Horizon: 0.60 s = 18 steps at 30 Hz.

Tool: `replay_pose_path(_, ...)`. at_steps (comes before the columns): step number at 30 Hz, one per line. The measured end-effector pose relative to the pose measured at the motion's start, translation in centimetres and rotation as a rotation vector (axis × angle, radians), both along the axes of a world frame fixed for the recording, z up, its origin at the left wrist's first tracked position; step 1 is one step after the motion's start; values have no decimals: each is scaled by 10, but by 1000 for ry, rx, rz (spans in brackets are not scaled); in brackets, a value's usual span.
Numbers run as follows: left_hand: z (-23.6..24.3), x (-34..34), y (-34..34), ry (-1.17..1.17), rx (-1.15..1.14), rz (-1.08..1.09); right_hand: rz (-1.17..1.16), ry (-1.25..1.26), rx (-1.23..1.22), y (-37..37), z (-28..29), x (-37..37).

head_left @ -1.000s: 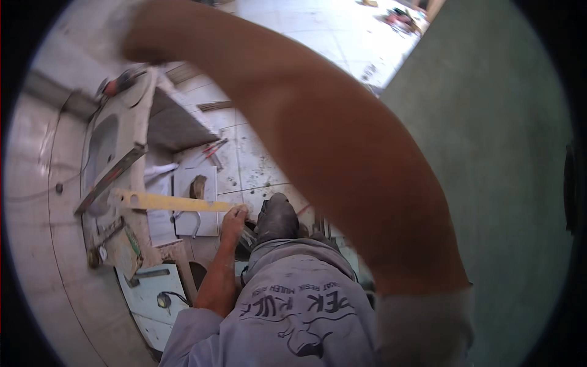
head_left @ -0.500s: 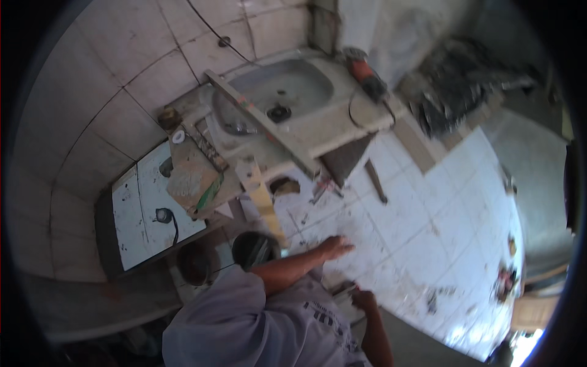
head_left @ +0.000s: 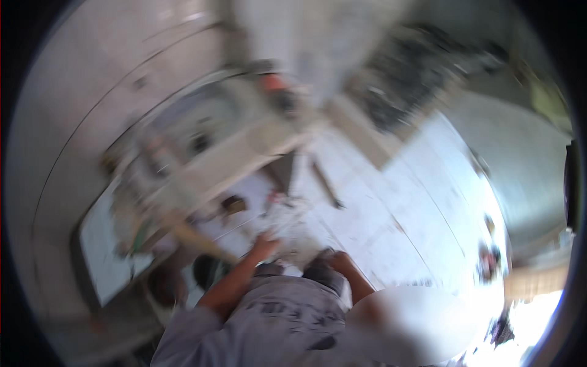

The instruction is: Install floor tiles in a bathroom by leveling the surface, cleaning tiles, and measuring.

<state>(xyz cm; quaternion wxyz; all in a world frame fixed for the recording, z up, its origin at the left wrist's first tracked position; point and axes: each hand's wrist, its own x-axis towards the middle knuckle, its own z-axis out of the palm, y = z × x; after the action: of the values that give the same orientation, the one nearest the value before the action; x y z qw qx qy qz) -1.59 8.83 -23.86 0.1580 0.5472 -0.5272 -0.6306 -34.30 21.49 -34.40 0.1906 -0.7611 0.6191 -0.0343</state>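
Yellow bar [head_left: 205,241] is left of the person's left hand [head_left: 264,246], just below the front corner of the sink tabletop [head_left: 241,158]. Long axis runs diagonally: upper-left end at the tabletop's near-left corner, lower-right end pointing at the left wrist and forearm. Contact between that end and the forearm: can't tell, frame is smeared. Bar lies roughly crosswise to the tabletop's front edge, which climbs to the right. Left hand is forward of the left knee, fingers pointing up and right over the pale floor [head_left: 397,205]; grip state can't be told, blur hides whether it's clenched, released or on something. Right hand [head_left: 338,261] is by the right knee [head_left: 321,272], touching or just beside, unclear; its grip can't be read either. Writing: dark lettering across the grey shirt [head_left: 269,330], blurred, plus a dark printed patch lower down. Any marking on the bar is too smeared to tell. Around it: dark bucket [head_left: 206,270] just below the bar, brown lump [head_left: 233,204] above its lower end, small red item [head_left: 275,196] on the floor beyond the left hand, dark narrow strip [head_left: 327,183] to the right of that. Orange-and-dark power tool [head_left: 275,85] sits at the far end of the tabletop, right of the basin [head_left: 183,119].
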Motion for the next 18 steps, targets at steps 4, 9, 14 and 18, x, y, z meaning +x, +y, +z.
replay_pose_path(4,25,-32,-15,-106,-242,19,-49,-13,362,-79,52,1)
replay_pose_path(9,-50,-138,-85,40,-22,10,-513,-397,370,-65,141,-106)
replay_pose_path(14,24,-409,-98,104,-103,-359,-911,-248,285,58,66,-309)
replay_pose_path(18,51,-566,-104,204,-167,-603,-1790,26,163,194,103,-421)
